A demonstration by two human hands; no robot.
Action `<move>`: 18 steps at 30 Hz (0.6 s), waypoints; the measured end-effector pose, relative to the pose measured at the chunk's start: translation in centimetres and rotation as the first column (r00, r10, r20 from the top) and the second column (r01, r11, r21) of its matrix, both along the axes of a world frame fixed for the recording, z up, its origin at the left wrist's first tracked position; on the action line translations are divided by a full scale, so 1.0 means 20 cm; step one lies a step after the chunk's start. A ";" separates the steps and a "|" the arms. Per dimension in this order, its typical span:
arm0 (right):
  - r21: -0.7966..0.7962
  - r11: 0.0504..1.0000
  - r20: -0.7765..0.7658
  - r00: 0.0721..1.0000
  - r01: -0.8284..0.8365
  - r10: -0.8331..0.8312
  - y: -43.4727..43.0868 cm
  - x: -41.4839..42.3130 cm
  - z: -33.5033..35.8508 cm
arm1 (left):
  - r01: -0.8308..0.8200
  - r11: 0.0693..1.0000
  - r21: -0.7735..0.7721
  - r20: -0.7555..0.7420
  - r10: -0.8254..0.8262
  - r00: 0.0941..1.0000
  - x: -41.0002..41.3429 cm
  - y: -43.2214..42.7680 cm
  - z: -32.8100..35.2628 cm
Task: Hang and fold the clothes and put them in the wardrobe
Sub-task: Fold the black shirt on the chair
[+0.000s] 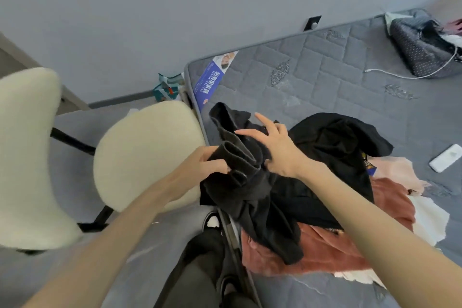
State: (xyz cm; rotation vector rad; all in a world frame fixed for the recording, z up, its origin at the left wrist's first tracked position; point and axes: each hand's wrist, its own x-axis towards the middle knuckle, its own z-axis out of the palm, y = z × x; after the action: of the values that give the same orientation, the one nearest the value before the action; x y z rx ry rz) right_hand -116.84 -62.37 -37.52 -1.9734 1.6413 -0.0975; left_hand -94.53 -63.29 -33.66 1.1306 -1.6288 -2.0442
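Note:
A black garment [240, 157] is bunched and half lifted at the near left corner of the grey mattress [337, 77]. My left hand [205, 164] grips its rolled edge from the left. My right hand [272, 147] rests on the top of the garment with its fingers spread and straight. More black clothing [335, 147] lies behind it. Underneath are a rust-red garment [337, 247], a pale pink one [397, 172] and a white one [430, 220].
A cream upholstered chair seat [142, 150] stands left of the bed, its backrest [27, 157] nearer the frame's left edge. A white phone-like object [445, 157], a white cable [410, 75] and a dotted dark pillow [422, 47] lie on the mattress. My dark trouser leg [200, 267] shows below.

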 end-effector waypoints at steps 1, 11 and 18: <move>0.023 0.996 -0.050 0.995 -0.080 0.081 0.06 0.06 0.01 | 0.004 1.000 -0.010 0.009 -0.004 1.000 0.06 0.10 0.04; 0.095 0.859 0.032 0.864 -0.504 0.503 0.67 0.66 -0.03 | -0.305 0.948 -0.095 0.125 0.315 0.941 0.71 0.84 0.26; 0.137 0.838 0.237 0.839 -0.528 0.490 0.86 1.03 0.16 | -0.399 0.880 -0.257 0.153 0.445 0.882 1.11 1.11 0.51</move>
State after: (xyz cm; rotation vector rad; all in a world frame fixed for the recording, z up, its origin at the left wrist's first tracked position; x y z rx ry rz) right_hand -96.30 -45.24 -34.25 -2.1015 0.9165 0.0752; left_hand -72.23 -41.03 -23.46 1.5020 -1.4810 -1.4723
